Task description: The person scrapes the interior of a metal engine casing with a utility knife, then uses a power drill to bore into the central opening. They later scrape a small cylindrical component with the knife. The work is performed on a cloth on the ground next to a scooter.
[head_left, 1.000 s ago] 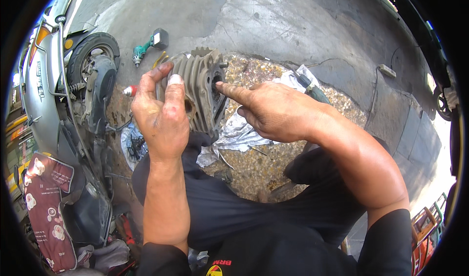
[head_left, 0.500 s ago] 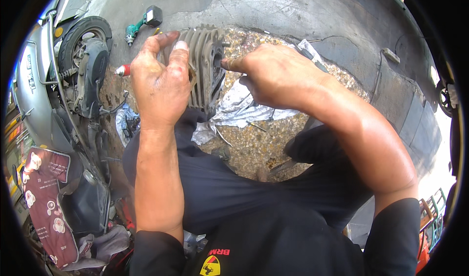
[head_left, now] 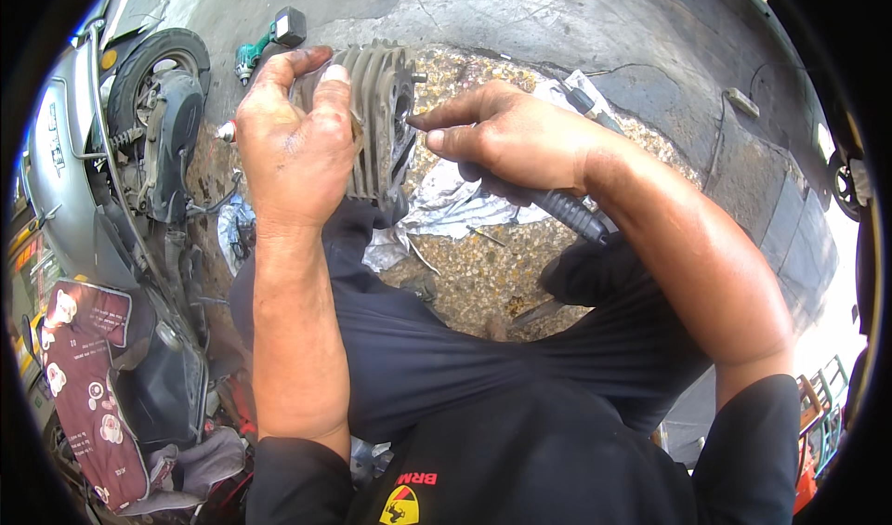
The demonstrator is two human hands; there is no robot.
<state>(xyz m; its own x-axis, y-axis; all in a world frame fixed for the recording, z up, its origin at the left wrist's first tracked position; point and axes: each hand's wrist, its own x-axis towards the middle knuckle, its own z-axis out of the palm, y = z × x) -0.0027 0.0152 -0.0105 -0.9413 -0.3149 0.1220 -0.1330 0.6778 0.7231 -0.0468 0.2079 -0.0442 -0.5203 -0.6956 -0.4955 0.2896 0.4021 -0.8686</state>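
Cylinder (head_left: 373,130) points its open end (head_left: 401,107) rightward, axis crosswise, left hand (head_left: 295,153) gripping it, right hand's (head_left: 534,142) hold unclear.

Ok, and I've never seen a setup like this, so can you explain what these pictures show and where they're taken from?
There is no robot here: these are a person's own bare hands. One wide fisheye camera, worn on the head, looks down past the forearms, so straight edges bend near the rim.

The left hand holds a finned metal block by its fins. The right hand points its index finger at the block's open end. A black ribbed thing shows under that hand; whether it is gripped is hard to tell.

Below, pale crumpled cloth lies on pebbly ground. Beyond the left hand lies a green-and-black power drill, and a grey scooter is at the left.
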